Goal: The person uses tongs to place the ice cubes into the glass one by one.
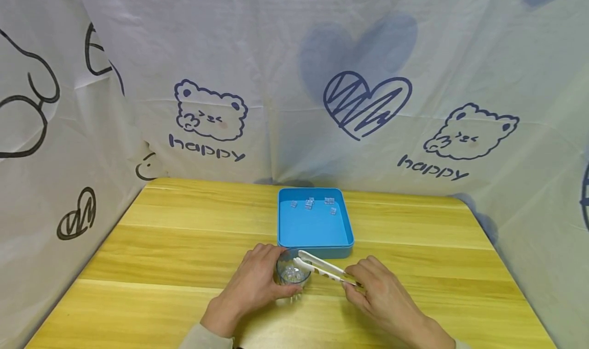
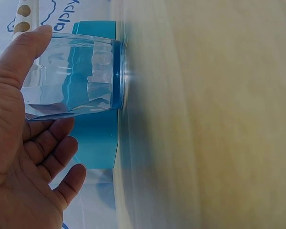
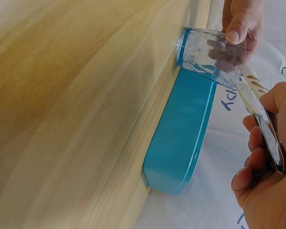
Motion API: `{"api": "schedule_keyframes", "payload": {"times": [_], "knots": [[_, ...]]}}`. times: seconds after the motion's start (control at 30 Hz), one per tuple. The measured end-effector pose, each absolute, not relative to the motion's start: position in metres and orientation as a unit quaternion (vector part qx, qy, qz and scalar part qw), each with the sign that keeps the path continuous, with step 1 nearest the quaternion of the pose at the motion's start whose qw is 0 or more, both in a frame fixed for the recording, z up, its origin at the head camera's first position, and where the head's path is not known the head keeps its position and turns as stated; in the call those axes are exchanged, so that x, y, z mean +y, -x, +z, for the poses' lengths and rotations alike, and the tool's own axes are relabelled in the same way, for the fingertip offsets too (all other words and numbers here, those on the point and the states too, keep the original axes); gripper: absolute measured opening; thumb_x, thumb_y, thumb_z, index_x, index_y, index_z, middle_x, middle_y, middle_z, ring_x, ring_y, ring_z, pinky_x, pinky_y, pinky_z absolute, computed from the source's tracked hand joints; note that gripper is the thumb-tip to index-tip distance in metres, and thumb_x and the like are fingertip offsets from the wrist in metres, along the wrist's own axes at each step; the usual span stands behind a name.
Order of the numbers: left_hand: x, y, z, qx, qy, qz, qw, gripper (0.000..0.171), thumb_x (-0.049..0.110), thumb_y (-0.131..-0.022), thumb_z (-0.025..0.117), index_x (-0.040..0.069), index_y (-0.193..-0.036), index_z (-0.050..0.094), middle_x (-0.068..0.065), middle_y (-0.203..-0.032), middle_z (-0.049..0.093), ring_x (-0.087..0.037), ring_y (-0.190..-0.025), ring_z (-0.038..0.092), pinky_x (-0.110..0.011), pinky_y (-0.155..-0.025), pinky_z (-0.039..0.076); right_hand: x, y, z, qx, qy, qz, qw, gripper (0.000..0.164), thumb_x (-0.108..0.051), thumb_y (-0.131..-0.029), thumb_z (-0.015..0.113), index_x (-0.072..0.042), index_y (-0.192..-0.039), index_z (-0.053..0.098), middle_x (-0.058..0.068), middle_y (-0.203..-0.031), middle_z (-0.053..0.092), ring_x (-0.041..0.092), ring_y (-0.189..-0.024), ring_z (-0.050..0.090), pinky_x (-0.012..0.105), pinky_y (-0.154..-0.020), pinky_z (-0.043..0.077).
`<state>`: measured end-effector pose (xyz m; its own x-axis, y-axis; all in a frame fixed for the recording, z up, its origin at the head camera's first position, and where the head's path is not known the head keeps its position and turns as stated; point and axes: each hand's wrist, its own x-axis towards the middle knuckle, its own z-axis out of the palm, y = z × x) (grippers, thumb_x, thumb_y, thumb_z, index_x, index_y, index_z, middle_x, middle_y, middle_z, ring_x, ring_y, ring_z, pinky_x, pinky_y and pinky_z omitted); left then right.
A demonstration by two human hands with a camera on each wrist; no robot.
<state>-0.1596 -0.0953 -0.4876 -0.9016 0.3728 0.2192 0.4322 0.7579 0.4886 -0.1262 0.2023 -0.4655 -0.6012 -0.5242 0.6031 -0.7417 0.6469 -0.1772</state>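
Note:
My left hand (image 1: 255,280) holds a clear drinking glass (image 2: 81,78) near its rim, the thumb on the near side and the fingers round the far side. The glass stands upright on the table, with several clear cubes (image 1: 292,274) at its bottom. My right hand (image 1: 384,293) grips a pair of white-tipped tongs (image 1: 326,270) with brown spots. The tong tips are at the glass's mouth, slightly apart; whether anything sits between them is too small to tell. Behind the glass, a blue tray (image 1: 315,231) holds several clear cubes (image 1: 309,204) toward its back.
The wooden table (image 1: 184,236) extends to both sides of the tray and hands. A white cloth (image 1: 285,98) with bear and heart drawings hangs behind the table and along its sides.

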Motion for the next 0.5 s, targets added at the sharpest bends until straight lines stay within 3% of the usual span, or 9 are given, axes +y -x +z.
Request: {"api": "schedule_keyframes", "payload": {"times": [0.13, 0.3, 0.5], "knots": [[-0.095, 0.159, -0.487, -0.936, 0.215, -0.273, 0.057, 0.078, 0.059, -0.076, 0.090, 0.011, -0.132, 0.066, -0.002, -0.124, 0.069, -0.020, -0.115, 0.058, -0.045, -0.101, 0.047, 0.203, 0.126, -0.465, -0.866, -0.364, 0.214, 0.268, 0.008, -0.017, -0.095, 0.072, -0.012, -0.101, 0.071, -0.012, -0.086, 0.060, 0.002, -0.081, 0.048, 0.013, -0.066, 0.043], [-0.094, 0.159, -0.487, -0.935, 0.214, -0.277, 0.056, 0.078, 0.057, -0.075, 0.091, 0.011, -0.132, 0.065, -0.002, -0.124, 0.069, -0.021, -0.114, 0.057, -0.046, -0.101, 0.047, 0.205, 0.130, -0.463, -0.870, -0.348, 0.216, 0.273, 0.011, -0.014, -0.090, 0.074, -0.013, -0.100, 0.070, -0.013, -0.084, 0.059, 0.003, -0.080, 0.049, 0.017, -0.064, 0.044], [-0.095, 0.159, -0.487, -0.935, 0.213, -0.279, 0.054, 0.079, 0.057, -0.075, 0.091, 0.010, -0.132, 0.065, -0.003, -0.124, 0.068, -0.022, -0.116, 0.058, -0.048, -0.103, 0.048, 0.211, 0.146, -0.456, -0.880, -0.326, 0.203, 0.278, 0.014, -0.012, -0.087, 0.077, -0.007, -0.099, 0.070, -0.006, -0.084, 0.063, 0.008, -0.078, 0.049, 0.023, -0.065, 0.045]]}}
